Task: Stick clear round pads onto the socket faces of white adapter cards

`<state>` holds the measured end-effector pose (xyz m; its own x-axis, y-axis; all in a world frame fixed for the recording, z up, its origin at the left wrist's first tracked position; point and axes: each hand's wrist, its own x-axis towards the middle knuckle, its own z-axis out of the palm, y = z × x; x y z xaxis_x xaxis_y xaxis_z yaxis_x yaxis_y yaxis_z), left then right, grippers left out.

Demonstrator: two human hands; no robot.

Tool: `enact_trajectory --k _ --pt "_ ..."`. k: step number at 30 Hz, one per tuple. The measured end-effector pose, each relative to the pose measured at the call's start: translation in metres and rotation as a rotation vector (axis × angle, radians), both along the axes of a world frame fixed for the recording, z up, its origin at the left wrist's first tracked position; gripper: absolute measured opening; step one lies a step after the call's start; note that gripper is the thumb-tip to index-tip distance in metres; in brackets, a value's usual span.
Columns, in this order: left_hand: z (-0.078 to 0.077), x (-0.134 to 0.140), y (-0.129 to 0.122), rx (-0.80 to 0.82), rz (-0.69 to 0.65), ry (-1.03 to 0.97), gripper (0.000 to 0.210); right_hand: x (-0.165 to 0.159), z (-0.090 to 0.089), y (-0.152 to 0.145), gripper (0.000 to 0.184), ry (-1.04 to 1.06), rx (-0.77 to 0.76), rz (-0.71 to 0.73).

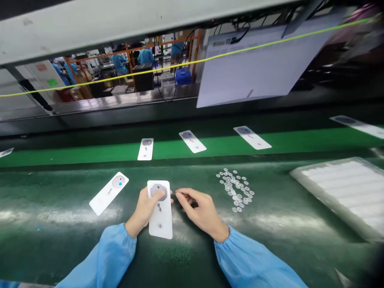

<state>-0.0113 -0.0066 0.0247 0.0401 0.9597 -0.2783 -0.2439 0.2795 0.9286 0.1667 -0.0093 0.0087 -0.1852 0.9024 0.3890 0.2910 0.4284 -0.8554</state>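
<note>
My left hand (147,208) grips a white phone back panel (162,226), its thumb lying across the grey round camera area near the top. The panel is held upright over the green bench, with small dark print down its middle. Just right of its edge is my right hand (199,206), thumb and forefinger pinched together; whatever lies between those fingertips is too small to make out. A second white panel (103,199) with a blue dot on its grey circle rests slanted to the left. To the right of my right hand lies a loose cluster of small translucent round pieces (237,188).
Beyond the bench runs a green conveyor belt (219,140) carrying several white panels. At right stands a tray (345,188) with white contents under clear wrap. A yellow cord (168,69) stretches across above, before a hanging white board (249,68). People in blue work far behind.
</note>
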Motion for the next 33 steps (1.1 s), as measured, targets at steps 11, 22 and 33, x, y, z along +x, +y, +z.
enact_trajectory --k 11,22,33 --pt "-0.009 0.005 -0.008 0.265 -0.052 0.368 0.023 0.001 -0.009 -0.002 0.026 -0.381 0.439 -0.101" --pt "-0.007 0.006 -0.014 0.238 -0.098 0.336 0.020 -0.004 -0.002 -0.006 0.027 -0.405 0.284 -0.063" --pt "-0.001 0.002 -0.009 -0.002 -0.103 -0.050 0.056 0.046 0.022 -0.029 0.038 0.414 -0.376 -0.159"
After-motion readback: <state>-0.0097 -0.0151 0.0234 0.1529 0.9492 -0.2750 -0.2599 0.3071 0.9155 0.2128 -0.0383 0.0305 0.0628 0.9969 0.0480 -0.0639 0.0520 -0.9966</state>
